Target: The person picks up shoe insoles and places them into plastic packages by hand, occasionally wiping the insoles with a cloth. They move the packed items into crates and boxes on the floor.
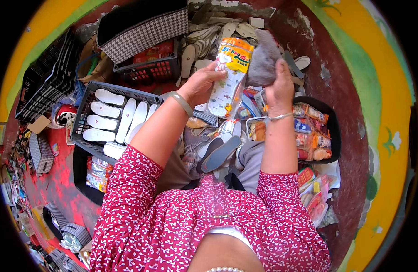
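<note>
In my left hand [203, 83] is a clear-wrapped insole [226, 90], white with small colored cartoon prints and an orange-yellow header on top. My thumb presses its left edge. Just right of it, my right hand [280, 88] grips a grey fuzzy piece [265, 56], smeared by motion, possibly a plush insole; its exact kind is unclear. Both items are raised side by side above a pile of loose insoles. Between my knees, dark grey insoles [220, 153] rest over white ones.
A dark crate [77, 122] of white insoles stands left. Bundled packets fill a black bin [338, 131] at right. Loose pale insoles [204, 38] heap at the far side, beside a houndstooth box [147, 43] on a red-filled basket [147, 70]. Black crates [48, 81] lean far left.
</note>
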The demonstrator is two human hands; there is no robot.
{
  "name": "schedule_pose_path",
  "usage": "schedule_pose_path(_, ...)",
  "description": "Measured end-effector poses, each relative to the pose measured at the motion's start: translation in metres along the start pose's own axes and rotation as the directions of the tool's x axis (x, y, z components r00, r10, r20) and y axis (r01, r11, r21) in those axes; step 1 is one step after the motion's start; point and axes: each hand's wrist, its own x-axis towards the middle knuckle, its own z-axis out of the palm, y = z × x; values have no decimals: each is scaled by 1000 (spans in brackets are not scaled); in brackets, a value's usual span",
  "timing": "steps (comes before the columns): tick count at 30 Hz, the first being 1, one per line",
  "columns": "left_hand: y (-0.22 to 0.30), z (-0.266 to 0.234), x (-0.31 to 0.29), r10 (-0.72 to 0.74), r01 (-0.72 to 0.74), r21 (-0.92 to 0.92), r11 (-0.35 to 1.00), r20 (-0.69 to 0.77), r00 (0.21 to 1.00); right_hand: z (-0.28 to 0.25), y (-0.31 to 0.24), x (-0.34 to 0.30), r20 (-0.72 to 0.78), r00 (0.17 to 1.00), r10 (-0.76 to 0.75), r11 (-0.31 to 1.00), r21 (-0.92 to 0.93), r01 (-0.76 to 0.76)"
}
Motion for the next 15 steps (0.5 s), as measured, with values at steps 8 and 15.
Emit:
schedule_pose_path(8, -14, -3, 12, 88, -101, -38, 994, -258, 962, 24, 59, -30, 566, 824, -9, 523, -700, 487)
schedule_pose_path(15, -7, -34, 15, 198, -308, -209, 928, -425, 884, 43, 50, -69, 699, 702, 136, 493, -662, 564)
